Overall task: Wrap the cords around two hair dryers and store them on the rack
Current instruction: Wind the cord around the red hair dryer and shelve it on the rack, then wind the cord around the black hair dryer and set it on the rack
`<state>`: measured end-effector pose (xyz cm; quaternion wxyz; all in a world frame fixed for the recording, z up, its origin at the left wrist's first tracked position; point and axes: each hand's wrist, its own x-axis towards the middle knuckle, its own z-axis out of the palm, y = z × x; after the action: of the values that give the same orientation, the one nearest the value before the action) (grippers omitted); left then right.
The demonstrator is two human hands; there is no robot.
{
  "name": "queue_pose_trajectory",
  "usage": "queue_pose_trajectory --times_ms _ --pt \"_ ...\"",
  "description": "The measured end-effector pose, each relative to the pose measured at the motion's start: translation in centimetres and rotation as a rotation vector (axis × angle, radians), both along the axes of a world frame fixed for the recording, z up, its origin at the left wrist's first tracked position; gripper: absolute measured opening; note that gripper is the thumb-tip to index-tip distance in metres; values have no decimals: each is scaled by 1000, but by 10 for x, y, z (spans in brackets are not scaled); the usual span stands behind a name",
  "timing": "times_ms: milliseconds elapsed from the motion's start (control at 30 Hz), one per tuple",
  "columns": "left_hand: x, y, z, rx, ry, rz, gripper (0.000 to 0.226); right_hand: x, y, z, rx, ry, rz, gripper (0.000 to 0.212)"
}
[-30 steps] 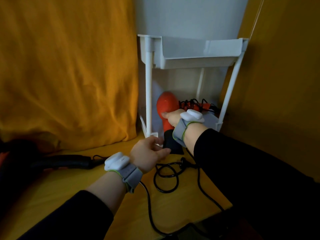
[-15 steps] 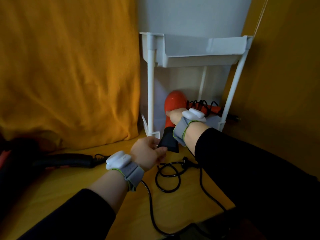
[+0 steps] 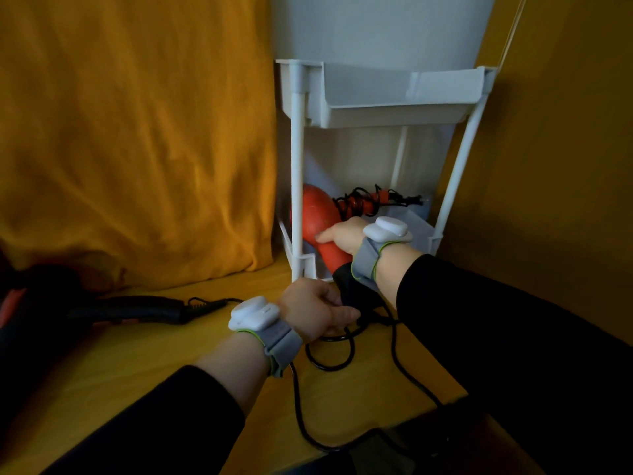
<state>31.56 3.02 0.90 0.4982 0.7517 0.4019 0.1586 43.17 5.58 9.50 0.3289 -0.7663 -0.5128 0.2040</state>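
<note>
Left hand (image 3: 315,311) further onto black nozzle (image 3: 356,291) of orange dryer (image 3: 317,214)

One head-worn wide-angle view only: we look forward and down, near the white rack (image 3: 394,94), which fills the upper centre-right of the frame.

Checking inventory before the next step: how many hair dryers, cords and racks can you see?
Hair dryers: 2, orange plastic hair dryer, dark hair dryer
Cords: 2, wound black cord, loose black cord
Racks: 1, white plastic rack
Total: 5
</note>
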Motion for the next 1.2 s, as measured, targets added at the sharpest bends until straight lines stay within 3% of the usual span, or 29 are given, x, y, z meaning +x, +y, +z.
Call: queue_pose_trajectory --times_ms 33,100,200,400,633,733,800,933,1200 --pt "-1 0 0 3 -1 -2 29 -1 -4 -7 -71 1 9 48" --pt "-2 -1 0 11 2 -11 30 13 -1 -26 -117 218 -117 49" --pt "-3 -2 2 26 3 -55 31 17 -1 -36 -184 247 -170 54" --pt "-3 -3 7 55 1 -87 28 27 2 -40 -220 202 -176 55" --pt "-10 -4 4 28 -11 -57 21 35 -5 -37 -126 205 -173 49" --pt "-19 0 4 67 7 -17 21 30 -18 -29 -102 100 -139 23" --pt "-26 2 5 83 18 2 23 21 -30 -23 -60 -17 -115 22" --pt "-48 8 7 111 60 60 19 -6 -56 -19 53 -93 -31 46" --pt "-121 13 8 214 48 262 13 -82 -68 -38 155 -88 173 39"
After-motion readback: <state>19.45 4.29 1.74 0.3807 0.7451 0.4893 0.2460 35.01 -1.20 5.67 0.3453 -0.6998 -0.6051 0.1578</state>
